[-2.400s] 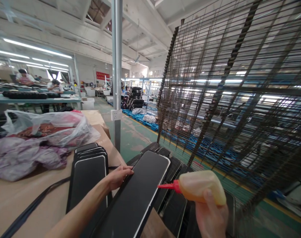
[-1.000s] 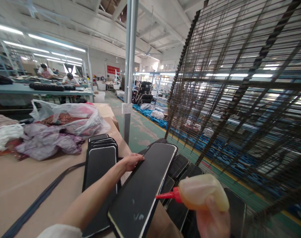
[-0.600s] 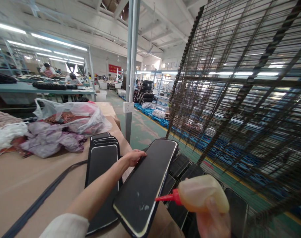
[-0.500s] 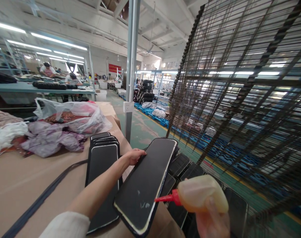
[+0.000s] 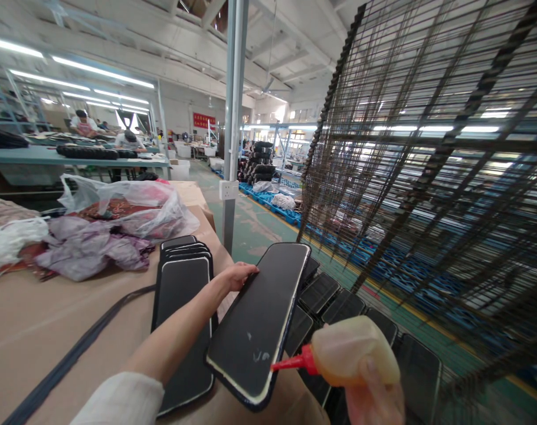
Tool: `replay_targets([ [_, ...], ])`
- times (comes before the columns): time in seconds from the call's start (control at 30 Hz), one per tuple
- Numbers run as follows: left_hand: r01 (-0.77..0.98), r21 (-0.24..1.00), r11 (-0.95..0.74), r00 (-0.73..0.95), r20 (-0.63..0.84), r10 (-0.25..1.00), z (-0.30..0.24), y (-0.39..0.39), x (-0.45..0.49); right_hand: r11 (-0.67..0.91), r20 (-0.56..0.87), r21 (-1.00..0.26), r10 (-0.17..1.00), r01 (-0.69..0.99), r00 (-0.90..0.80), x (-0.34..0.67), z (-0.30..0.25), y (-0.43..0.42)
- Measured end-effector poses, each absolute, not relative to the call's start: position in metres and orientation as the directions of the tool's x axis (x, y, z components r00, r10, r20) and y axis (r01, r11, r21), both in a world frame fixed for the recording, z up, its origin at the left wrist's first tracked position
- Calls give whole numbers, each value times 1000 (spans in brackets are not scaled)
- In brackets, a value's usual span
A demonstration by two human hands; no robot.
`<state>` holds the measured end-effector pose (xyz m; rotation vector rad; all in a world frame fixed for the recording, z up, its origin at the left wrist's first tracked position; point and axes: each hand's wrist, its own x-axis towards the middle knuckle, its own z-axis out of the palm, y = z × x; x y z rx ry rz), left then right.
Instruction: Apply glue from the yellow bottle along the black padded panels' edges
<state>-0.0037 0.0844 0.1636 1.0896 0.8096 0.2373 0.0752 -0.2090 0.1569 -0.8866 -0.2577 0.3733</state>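
My left hand (image 5: 242,275) grips the left edge of a black rounded panel (image 5: 264,313), held tilted above the table. A pale line of glue runs along the panel's rim, and whitish marks show near its lower end. In my right hand (image 5: 375,389) is a squeeze bottle (image 5: 354,351) of yellowish liquid, with a red nozzle. The nozzle's tip is at the panel's lower right edge; whether it touches cannot be made out. Beneath my left forearm lies a stack of similar panels (image 5: 184,295) with pale lines around their rims.
Brown paper covers the table (image 5: 82,313), where a dark strip (image 5: 87,339), crumpled cloth (image 5: 91,248) and a clear plastic bag (image 5: 140,203) lie. More black panels (image 5: 416,366) rest on a rack at right, under a raised wire mesh (image 5: 405,147). A grey post (image 5: 231,130) stands ahead.
The panel has tipped slightly and shifted a little left at its top. My right hand and the bottle have moved slightly left, with the nozzle staying at the panel's lower right edge.
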Motion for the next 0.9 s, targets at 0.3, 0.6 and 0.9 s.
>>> replay_targets([
  [0.3,180,863,473,608,-475,636,160,95,-9,533,-150,-710,523,-460,839,72,151,-213],
  [0.6,141,888,439,666,-413,621,151,79,-16,636,14,-742,331,-212,943,120,196,-181],
  [0.9,145,890,433,751,-384,537,150,59,-5,647,185,-762,263,-31,947,133,179,-144],
])
